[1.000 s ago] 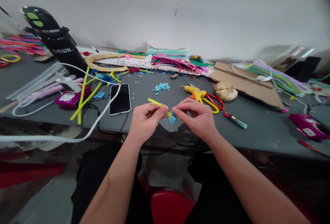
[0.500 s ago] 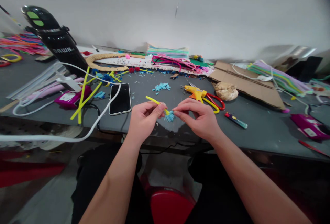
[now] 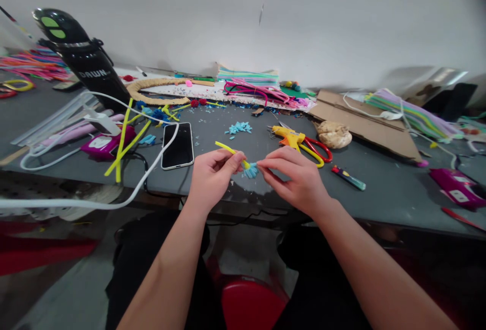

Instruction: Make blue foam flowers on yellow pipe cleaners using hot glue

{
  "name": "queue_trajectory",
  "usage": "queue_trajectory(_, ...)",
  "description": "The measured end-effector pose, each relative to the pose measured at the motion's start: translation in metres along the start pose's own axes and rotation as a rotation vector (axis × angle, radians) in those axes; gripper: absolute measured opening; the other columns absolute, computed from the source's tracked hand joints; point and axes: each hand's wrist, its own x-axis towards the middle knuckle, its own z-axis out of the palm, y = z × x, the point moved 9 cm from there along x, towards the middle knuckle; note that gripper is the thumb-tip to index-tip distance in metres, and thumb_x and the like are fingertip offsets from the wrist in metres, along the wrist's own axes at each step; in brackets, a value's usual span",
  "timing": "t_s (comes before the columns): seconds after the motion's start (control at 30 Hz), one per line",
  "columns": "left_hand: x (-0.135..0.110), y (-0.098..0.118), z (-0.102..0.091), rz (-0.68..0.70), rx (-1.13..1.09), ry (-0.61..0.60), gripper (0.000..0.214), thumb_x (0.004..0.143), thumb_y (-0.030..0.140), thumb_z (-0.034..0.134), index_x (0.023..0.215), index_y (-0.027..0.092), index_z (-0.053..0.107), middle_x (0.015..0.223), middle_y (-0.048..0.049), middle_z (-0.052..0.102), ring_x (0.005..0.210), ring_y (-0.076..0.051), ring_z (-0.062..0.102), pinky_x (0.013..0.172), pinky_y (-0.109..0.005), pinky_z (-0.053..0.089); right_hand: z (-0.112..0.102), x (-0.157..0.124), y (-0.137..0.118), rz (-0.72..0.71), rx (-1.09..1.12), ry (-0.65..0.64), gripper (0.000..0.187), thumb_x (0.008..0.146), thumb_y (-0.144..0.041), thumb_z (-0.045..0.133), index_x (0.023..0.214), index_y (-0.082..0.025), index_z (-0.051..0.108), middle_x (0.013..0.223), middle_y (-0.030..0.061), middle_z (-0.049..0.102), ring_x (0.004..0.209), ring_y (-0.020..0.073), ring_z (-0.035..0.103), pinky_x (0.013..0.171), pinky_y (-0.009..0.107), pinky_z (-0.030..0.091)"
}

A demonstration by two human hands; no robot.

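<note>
Blk bottle (image 3: 84,62), far L of the fingers & further back: reads "DAWN", rest too small to read. L hand (image 3: 212,174): thumb + fingers pinching yellow stem (image 3: 225,147). Stem's long axis runs diag: free end up-L past L fingers, other end down-R to blue petals (image 3: 250,170), fanned just R of L fingertips. R hand (image 3: 296,177): fingertips nearly together at petal edge; can't tell if gripping one.

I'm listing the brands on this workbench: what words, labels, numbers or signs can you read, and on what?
"DAWN": on the black bottle; any marks just after it are too small to read.
Lighter-like item: printing too small to read.
Right-hand purple device: markings too blurred to read.
No other text is legible.
</note>
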Motion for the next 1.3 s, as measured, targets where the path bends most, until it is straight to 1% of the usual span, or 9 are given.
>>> queue_trajectory(0.1,0.000,-0.001,0.000,0.000,0.014,-0.001,0.020,0.082,0.034,0.072,0.075,0.016,0.077,0.067,-0.0042,0.072,0.062,-0.015,0.065,0.062,-0.025,0.055,0.001,0.000,-0.001,-0.014,-0.026,-0.008,0.014,0.089,-0.016,0.062,0.101,-0.020,0.069,0.090,0.0070,0.068,0.081,0.0176,0.061,0.077,0.033,0.052)
queue_trajectory(0.23,0.000,0.003,0.001,0.014,0.031,0.002,0.020,0.082,0.033,0.072,0.073,0.015,0.076,0.065,-0.0036,0.070,0.061,-0.014,0.064,0.061,-0.024,0.053,0.002,0.000,-0.005,-0.024,-0.059,-0.002,0.013,0.089,-0.016,0.061,0.099,-0.020,0.069,0.089,0.0066,0.068,0.080,0.0174,0.060,0.075,0.033,0.051)
queue_trajectory(0.4,-0.001,0.010,-0.003,0.040,0.094,0.060,0.018,0.081,0.031,0.073,0.070,0.016,0.074,0.062,-0.0016,0.067,0.057,-0.012,0.057,0.054,-0.023,0.045,0.005,-0.001,-0.011,-0.058,-0.101,0.009,0.013,0.089,-0.015,0.060,0.098,-0.021,0.068,0.087,0.0061,0.068,0.077,0.0175,0.058,0.074,0.033,0.051)
queue_trajectory(0.5,-0.001,0.011,-0.005,0.070,0.108,0.081,0.016,0.081,0.031,0.073,0.072,0.017,0.075,0.066,-0.0016,0.067,0.060,-0.012,0.055,0.056,-0.024,0.043,0.007,-0.002,-0.011,-0.065,-0.107,0.011,0.015,0.089,-0.014,0.060,0.101,-0.021,0.067,0.087,0.0062,0.068,0.078,0.0177,0.057,0.074,0.034,0.051)
queue_trajectory(0.63,0.001,0.013,-0.005,0.131,0.098,0.075,0.017,0.081,0.032,0.074,0.071,0.018,0.075,0.072,-0.0034,0.066,0.067,-0.013,0.057,0.059,-0.024,0.044,0.007,-0.002,-0.012,-0.087,-0.115,0.006,0.016,0.090,-0.013,0.059,0.103,-0.020,0.066,0.088,0.0067,0.067,0.079,0.0179,0.056,0.074,0.034,0.051)
queue_trajectory(0.83,0.001,0.007,0.000,0.066,0.019,0.028,0.023,0.082,0.038,0.073,0.073,0.017,0.075,0.073,-0.0047,0.068,0.061,-0.012,0.056,0.056,-0.024,0.046,0.009,-0.002,-0.011,-0.085,-0.112,-0.010,0.020,0.092,-0.014,0.057,0.107,-0.022,0.067,0.091,0.0071,0.067,0.080,0.0187,0.057,0.075,0.035,0.051)
queue_trajectory(0.97,0.001,0.005,0.000,0.044,-0.013,0.019,0.022,0.082,0.037,0.073,0.076,0.016,0.075,0.075,-0.0047,0.068,0.060,-0.012,0.058,0.057,-0.024,0.049,0.010,-0.003,-0.010,-0.074,-0.102,-0.025,0.022,0.093,-0.013,0.056,0.110,-0.021,0.066,0.094,0.0079,0.067,0.082,0.0190,0.057,0.077,0.035,0.051)
queue_trajectory(1.13,0.001,0.005,0.000,0.042,-0.056,0.019,0.021,0.083,0.036,0.072,0.077,0.017,0.076,0.077,-0.0048,0.068,0.062,-0.012,0.059,0.058,-0.024,0.052,0.011,-0.004,-0.008,-0.057,-0.108,-0.035,0.023,0.094,-0.014,0.055,0.112,-0.021,0.066,0.095,0.0086,0.067,0.084,0.0197,0.057,0.077,0.036,0.051)
queue_trajectory(1.3,0.001,0.009,-0.001,0.089,-0.044,0.019,0.020,0.083,0.035,0.072,0.076,0.017,0.076,0.082,-0.0058,0.068,0.064,-0.012,0.059,0.058,-0.023,0.051,0.009,-0.004,-0.010,-0.062,-0.101,-0.024,0.023,0.093,-0.015,0.056,0.112,-0.023,0.066,0.096,0.0078,0.068,0.084,0.0196,0.058,0.078,0.036,0.051)
